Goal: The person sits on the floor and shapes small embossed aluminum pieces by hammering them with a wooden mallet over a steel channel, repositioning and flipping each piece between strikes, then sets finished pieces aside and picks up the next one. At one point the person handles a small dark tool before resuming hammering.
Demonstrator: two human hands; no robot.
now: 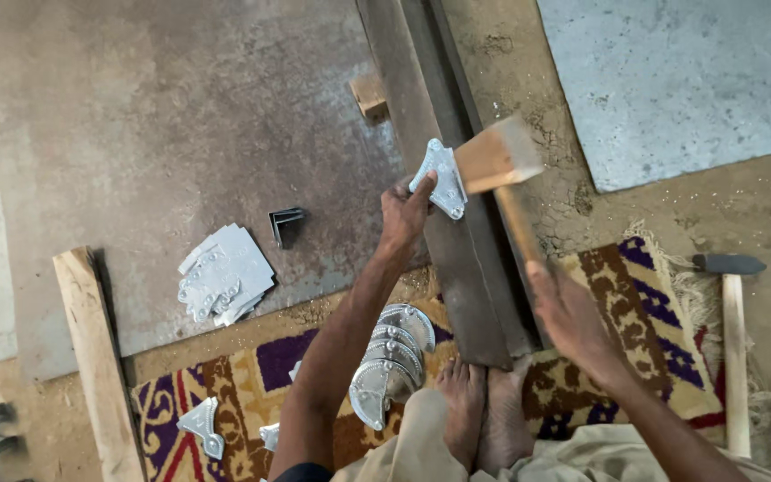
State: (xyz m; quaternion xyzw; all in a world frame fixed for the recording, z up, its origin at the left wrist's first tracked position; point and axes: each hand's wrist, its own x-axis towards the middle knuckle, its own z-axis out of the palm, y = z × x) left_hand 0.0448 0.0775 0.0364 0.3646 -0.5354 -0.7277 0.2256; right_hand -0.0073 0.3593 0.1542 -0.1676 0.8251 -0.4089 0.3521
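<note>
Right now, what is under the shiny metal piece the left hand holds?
The metal piece rests on a long dark steel bar. The left hand and wooden mallet overlap its edges, so the contact underneath is hidden.

The person's left hand [406, 214] and right hand [571, 314] are bare, both forearms uncovered. A dark sleeve edge shows at the left upper arm. Beige cloth, perhaps a wrap or trousers, covers the legs; the feet [484, 411] are bare.
</note>
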